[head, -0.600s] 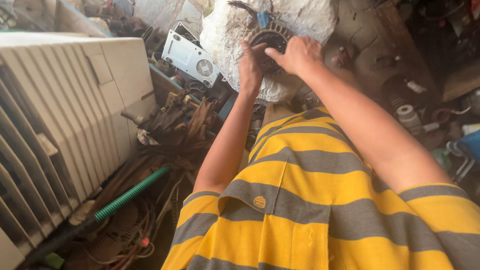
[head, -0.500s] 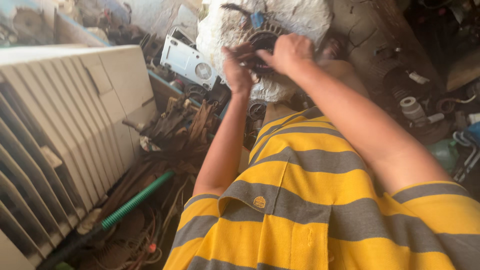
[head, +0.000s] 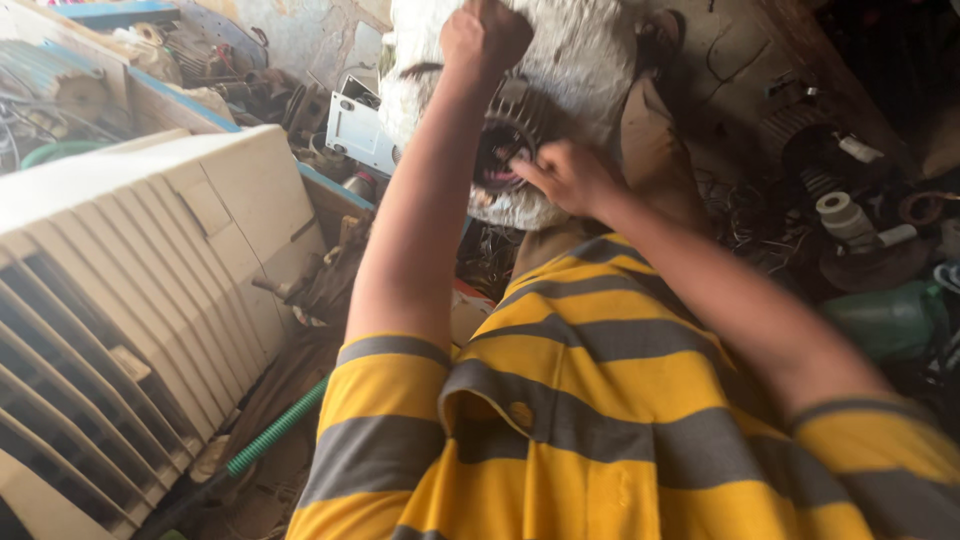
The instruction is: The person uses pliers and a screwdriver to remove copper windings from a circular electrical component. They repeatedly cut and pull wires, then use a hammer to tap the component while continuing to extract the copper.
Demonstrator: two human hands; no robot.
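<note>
Motor (head: 515,140), round, dark-finned, with coloured wiring showing at its open face; it sits on a white, dusty bundle (head: 590,60) at the top centre of our view, beyond the lap.

Left hand (head: 485,35): clenched into a fist above the motor, at its upper left edge. We cannot tell whether anything is gripped inside the fist.

Right hand (head: 570,175): just right of the motor, fingers (head: 527,168) pinched and touching the wiring at the open face. The frame is too blurred to say whether a wire is actually held.

Shirt (head: 600,430): yellow with grey stripes, below the motor, filling the lower centre and right of our view.

Cooler casing (head: 130,300): large, cream, louvred, well to the left of the motor.

White metal box (head: 355,135): just left of the motor, beside the white bundle, tilted.

Green ribbed hose (head: 275,428): lower left of the motor, lying on the floor between the cooler casing and the shirt.

Second motor (head: 800,135): finned, dark, well to the right of the motor, among scrap parts.

White spool (head: 838,212): right of the motor, just below the second motor.

Green container (head: 885,320): lower right of the motor, near the right arm.

Loose wires (head: 735,215): on the ground right of the motor, tangled.
</note>
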